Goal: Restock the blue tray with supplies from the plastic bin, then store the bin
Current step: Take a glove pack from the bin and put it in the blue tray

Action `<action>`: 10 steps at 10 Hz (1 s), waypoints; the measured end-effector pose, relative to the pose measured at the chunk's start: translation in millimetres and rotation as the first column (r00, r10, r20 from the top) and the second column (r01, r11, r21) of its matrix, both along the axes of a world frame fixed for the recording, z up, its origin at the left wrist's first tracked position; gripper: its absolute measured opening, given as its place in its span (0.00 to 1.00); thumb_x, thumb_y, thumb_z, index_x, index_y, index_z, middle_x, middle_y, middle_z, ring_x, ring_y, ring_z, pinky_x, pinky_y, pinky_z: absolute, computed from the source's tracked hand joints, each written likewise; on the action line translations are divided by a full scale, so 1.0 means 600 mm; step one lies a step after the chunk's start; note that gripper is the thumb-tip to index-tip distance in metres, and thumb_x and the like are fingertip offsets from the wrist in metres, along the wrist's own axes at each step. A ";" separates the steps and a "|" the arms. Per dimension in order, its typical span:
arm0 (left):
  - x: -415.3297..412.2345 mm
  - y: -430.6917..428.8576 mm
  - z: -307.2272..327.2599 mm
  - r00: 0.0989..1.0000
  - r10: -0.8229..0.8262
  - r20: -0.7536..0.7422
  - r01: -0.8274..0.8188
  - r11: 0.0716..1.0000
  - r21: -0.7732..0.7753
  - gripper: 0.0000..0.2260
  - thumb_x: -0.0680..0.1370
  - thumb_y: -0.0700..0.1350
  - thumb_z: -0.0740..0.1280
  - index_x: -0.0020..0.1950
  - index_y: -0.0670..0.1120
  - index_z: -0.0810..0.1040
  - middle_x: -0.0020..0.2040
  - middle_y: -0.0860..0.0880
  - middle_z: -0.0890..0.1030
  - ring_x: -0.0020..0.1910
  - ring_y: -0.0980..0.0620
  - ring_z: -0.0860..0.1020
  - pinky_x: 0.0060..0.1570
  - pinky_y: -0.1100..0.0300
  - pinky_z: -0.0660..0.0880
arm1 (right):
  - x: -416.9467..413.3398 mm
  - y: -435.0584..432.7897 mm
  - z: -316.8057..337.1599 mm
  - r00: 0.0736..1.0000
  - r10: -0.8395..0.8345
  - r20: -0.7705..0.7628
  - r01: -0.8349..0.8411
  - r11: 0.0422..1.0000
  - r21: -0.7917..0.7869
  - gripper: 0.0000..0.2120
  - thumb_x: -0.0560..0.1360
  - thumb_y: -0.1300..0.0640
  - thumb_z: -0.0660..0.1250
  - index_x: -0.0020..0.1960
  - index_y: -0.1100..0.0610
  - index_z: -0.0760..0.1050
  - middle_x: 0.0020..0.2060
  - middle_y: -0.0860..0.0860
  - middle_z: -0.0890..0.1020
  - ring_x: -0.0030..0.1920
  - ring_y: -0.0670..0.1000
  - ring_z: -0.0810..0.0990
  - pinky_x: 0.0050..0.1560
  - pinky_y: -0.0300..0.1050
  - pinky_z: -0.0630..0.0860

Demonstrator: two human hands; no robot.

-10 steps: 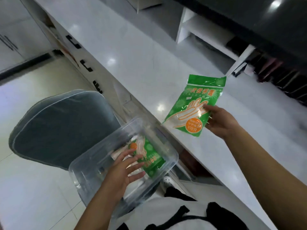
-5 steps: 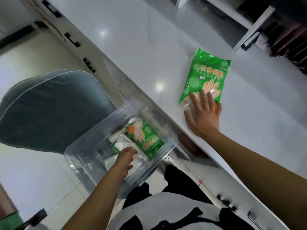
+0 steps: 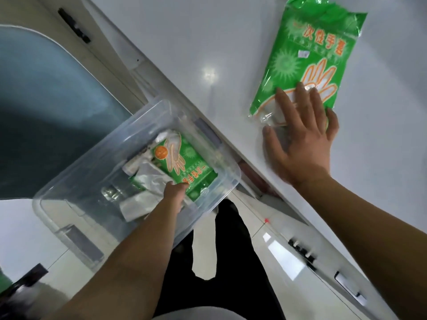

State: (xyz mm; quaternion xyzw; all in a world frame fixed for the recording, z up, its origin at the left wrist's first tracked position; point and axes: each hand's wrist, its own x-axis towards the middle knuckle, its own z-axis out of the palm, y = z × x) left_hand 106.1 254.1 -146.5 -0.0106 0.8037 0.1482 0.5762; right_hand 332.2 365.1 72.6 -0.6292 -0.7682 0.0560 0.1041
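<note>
Both hands are busy in the head view: the right hand (image 3: pixel 302 144) lies flat and spread on a green glove packet (image 3: pixel 307 58) on the white counter (image 3: pixel 184 42), while the left hand (image 3: pixel 172 195) reaches into the clear plastic bin (image 3: pixel 76 218) beside another green packet (image 3: pixel 184 165), its fingers hidden, so its grasp cannot be told. These packets look light, limp and slick, best pinched by an edge. No blue tray shows; a grey chair (image 3: pixel 46 100) stands behind the bin on glossy floor.

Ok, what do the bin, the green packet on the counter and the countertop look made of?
Bin: clear rigid plastic; its contents show through the walls. Green packet: thin glossy plastic film, crinkled, with glare and a clear window. Countertop: smooth, glossy white surface with light reflections, possibly stone or laminate; I cannot tell which.
</note>
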 end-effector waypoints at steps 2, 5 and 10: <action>0.001 0.021 -0.064 0.991 0.130 0.031 -0.131 0.991 0.027 0.21 0.77 0.39 0.69 0.69 0.38 0.74 0.66 0.37 0.78 0.58 0.41 0.79 0.58 0.49 0.76 | -0.004 0.012 -0.014 1.000 0.003 -0.009 -0.002 0.998 0.065 0.29 0.78 0.40 0.58 0.77 0.44 0.60 0.78 0.52 0.61 0.79 0.57 0.55 0.74 0.64 0.53; 0.012 0.041 -0.008 0.907 0.414 0.076 -0.419 0.904 0.079 0.19 0.81 0.39 0.61 0.72 0.41 0.71 0.71 0.43 0.75 0.52 0.53 0.80 0.49 0.62 0.82 | 0.003 0.007 -0.013 1.000 -0.015 0.005 0.015 1.000 0.022 0.30 0.77 0.41 0.58 0.78 0.43 0.59 0.79 0.51 0.59 0.79 0.56 0.53 0.74 0.63 0.51; -0.085 0.009 0.404 0.971 -0.239 0.006 0.216 0.887 0.409 0.09 0.74 0.31 0.69 0.41 0.43 0.74 0.34 0.45 0.78 0.29 0.52 0.78 0.30 0.64 0.74 | 0.014 -0.004 0.036 0.992 0.038 -0.123 -0.061 0.980 -0.189 0.31 0.75 0.38 0.55 0.77 0.46 0.61 0.80 0.54 0.55 0.80 0.56 0.48 0.76 0.63 0.46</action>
